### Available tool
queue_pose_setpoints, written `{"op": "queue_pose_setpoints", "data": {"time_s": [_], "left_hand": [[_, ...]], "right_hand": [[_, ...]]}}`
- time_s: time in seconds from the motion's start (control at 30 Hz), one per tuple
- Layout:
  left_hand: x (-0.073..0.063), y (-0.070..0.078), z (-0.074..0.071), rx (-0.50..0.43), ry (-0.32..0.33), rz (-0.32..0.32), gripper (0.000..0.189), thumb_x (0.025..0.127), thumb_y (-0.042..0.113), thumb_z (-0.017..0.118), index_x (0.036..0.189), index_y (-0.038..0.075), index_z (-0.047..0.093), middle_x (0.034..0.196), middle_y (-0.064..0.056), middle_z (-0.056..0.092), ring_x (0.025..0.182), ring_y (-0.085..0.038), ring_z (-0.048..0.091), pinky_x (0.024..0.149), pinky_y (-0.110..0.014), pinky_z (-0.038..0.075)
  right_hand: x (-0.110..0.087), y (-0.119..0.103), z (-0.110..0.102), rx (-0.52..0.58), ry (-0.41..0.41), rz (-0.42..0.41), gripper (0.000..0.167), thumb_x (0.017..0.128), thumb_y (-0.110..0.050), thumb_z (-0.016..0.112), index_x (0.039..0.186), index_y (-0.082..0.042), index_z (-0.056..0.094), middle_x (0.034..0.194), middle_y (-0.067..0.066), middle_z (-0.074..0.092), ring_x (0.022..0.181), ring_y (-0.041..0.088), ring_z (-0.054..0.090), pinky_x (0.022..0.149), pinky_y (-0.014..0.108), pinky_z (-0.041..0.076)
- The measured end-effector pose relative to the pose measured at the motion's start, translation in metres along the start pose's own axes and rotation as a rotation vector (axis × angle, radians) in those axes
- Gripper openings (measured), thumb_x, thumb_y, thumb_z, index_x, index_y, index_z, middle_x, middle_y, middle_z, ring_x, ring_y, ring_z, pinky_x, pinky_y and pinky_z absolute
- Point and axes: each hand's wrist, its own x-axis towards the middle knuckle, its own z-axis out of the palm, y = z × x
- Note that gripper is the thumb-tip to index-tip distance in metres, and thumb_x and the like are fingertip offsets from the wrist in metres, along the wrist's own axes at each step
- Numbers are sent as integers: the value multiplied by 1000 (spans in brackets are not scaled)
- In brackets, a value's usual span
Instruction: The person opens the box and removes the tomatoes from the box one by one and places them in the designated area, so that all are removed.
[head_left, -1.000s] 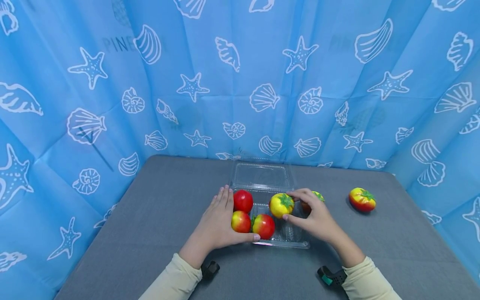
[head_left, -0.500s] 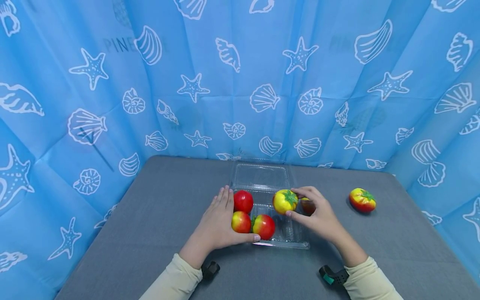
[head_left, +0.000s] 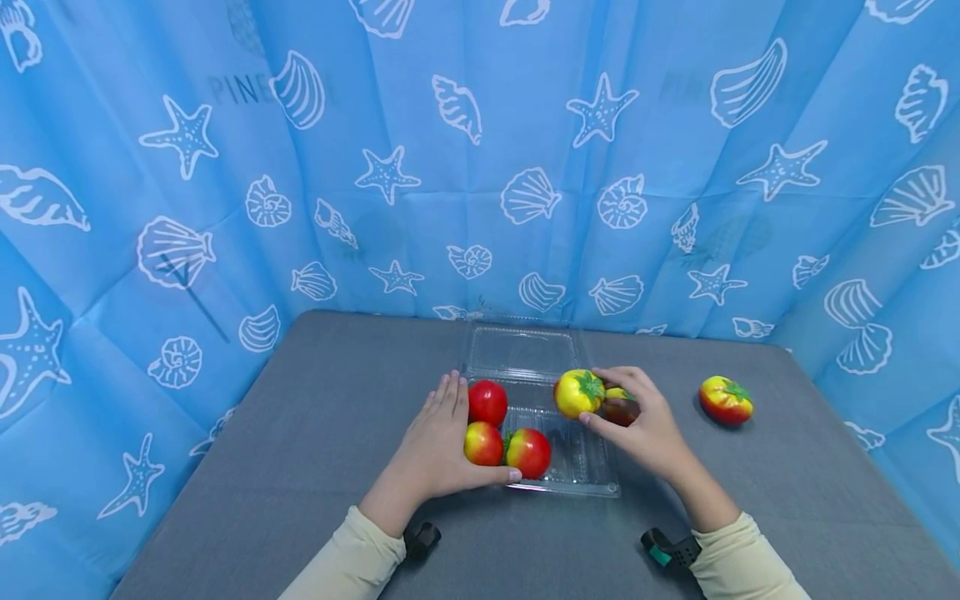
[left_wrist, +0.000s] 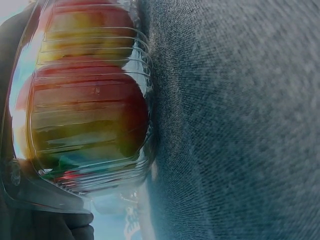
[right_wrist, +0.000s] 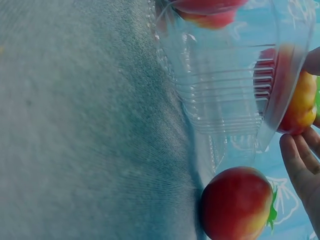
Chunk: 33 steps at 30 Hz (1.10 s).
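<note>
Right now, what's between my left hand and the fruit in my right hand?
In the head view, a red fruit and two red-and-yellow fruits sit there in the clear container, then some bare container floor.

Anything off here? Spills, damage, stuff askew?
Nothing stands out. The clear box sits on the table, lid open, no visible spills or cracks. Three fruits are inside; the right grip holds a yellow-topped fruit. A near fruit and a far fruit lie loose right of the box; neither looks odd.
</note>
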Motion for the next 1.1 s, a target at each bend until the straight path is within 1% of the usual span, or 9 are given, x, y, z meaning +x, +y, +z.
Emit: {"op": "queue_pose_setpoints", "data": {"time_s": [0.17,0.3,0.53,0.6,0.7,0.83,0.97,1.03,1.1], "left_hand": [[0,0,-1,-3,-1,2,137,70,90,70,170,8,22,179,-11,20,167,-35,15,129,-57,32],[1,1,-2,-2,-2,1,137,70,90,70,170,8,22,179,-11,20,166,-35,15,129,-57,32],[1,0,-1,5,1,0,138,70,91,69,170,8,22,179,-11,19,166,-35,15,129,-57,32],[1,0,-1,6,3,0,138,70,91,69,170,8,22,179,-11,20,166,-35,15,129,-57,33],[1,-1,0,8,3,1,138,70,91,69,170,8,23,179,-11,20,166,-35,16,129,-57,33],[1,-1,0,15,6,4,138,70,92,68,170,7,23,179,-11,20,166,-35,17,129,-56,32],[0,-1,0,17,11,10,138,70,91,68,169,7,23,179,-12,20,166,-35,17,129,-56,33],[0,-1,0,12,13,14,137,71,90,69,169,6,23,178,-12,21,166,-36,17,129,-56,33],[0,-1,-1,9,14,18,137,71,90,69,169,6,24,178,-13,21,166,-36,18,128,-57,33]], "right_hand": [[1,0,-3,-13,31,0,57,89,-9,86,141,-8,65,135,12,57,123,27,57,96,14,54],[2,-1,-5,-27,51,2,57,88,-9,87,141,-8,66,135,12,57,122,25,57,95,13,54],[2,-2,-9,-22,89,-5,58,86,-7,88,140,-7,67,133,12,58,119,12,55,94,9,53],[2,-2,-10,-30,101,0,57,87,-8,88,140,-7,67,133,12,58,118,11,55,94,8,52],[2,0,-12,-57,118,16,57,87,-9,88,140,-6,67,132,13,58,118,14,54,93,6,51],[3,3,-15,-104,138,38,57,89,-12,88,141,-6,66,131,13,57,117,23,53,92,3,48],[4,5,-20,-117,164,53,57,89,-13,87,141,-5,65,131,14,57,117,30,53,91,1,46],[4,6,-23,-112,177,56,58,89,-13,88,141,-4,65,131,15,57,117,29,53,91,0,45],[5,6,-26,-111,188,57,58,88,-12,88,142,-4,65,131,15,56,117,24,52,91,0,45]]}}
